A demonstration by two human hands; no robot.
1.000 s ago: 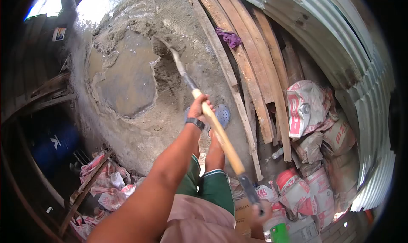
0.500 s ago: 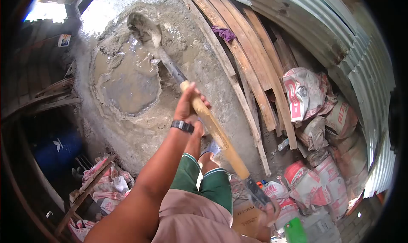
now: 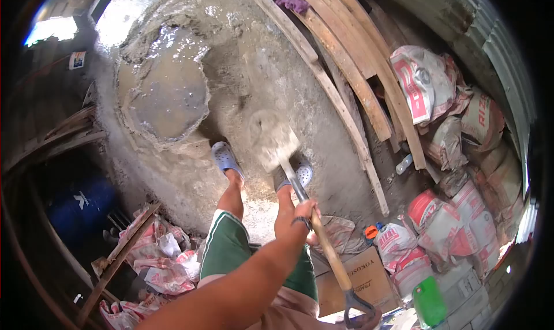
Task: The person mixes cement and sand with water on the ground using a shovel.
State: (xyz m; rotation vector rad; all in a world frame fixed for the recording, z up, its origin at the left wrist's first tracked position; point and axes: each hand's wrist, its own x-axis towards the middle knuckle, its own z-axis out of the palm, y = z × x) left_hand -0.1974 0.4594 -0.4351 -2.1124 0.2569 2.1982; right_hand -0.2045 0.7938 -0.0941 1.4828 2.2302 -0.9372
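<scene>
A shovel (image 3: 330, 246) with a wooden shaft and a mortar-smeared blade slants across the middle of the view. My left hand (image 3: 307, 216), with a dark watch at its wrist, is wrapped round the shaft just above the metal socket. At the bottom edge my right hand (image 3: 366, 320) is closed on the dark D-shaped grip, partly cut off by the frame. The blade, slightly blurred, is over the floor beside my right clog (image 3: 303, 173). To the upper left lies a ring of wet mortar (image 3: 131, 122) with grey water (image 3: 173, 102) pooled inside.
Long wooden planks (image 3: 346, 59) run along the right, with a purple cloth (image 3: 293, 4) on them. Cement bags (image 3: 441, 223) and a cardboard box (image 3: 360, 281) stand at lower right. A blue drum (image 3: 81, 206) and crumpled bags (image 3: 156, 255) are at left.
The shovel blade has come out of the wet mortar and swung down and right, near my right foot. Both hands have kept their hold and moved down, and the view has shifted.
</scene>
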